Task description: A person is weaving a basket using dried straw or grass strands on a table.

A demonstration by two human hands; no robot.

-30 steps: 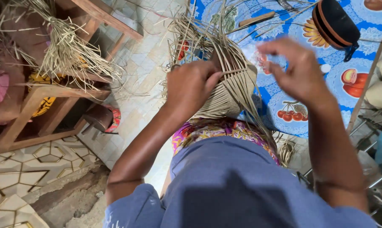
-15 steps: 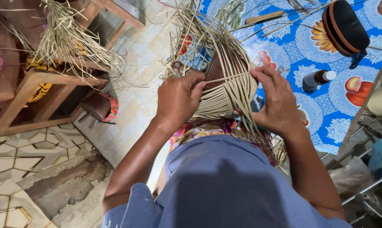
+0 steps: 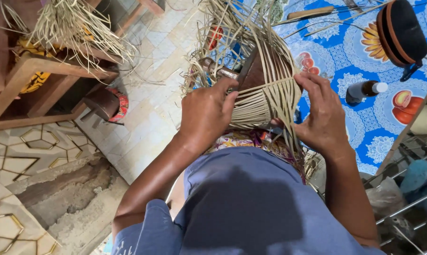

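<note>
From the head view, the half-woven basket [image 3: 263, 89] sits on the lap, near the body. The left hand [image 3: 208, 111] closes on its rim to steady it — the right hand [image 3: 324, 113], fingers curled, pinches a straw strip [image 3: 265, 85].

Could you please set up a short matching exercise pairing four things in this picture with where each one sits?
Things:
1. left hand
2. right hand
3. small bottle with white cap
4. bundle of loose straw

Places:
A. lying on the blue patterned mat
B. on the wooden stool at upper left
C. on the left side of the half-woven basket
D. on the right side of the half-woven basket

Pairs: 1-C, 2-D, 3-A, 4-B
</note>
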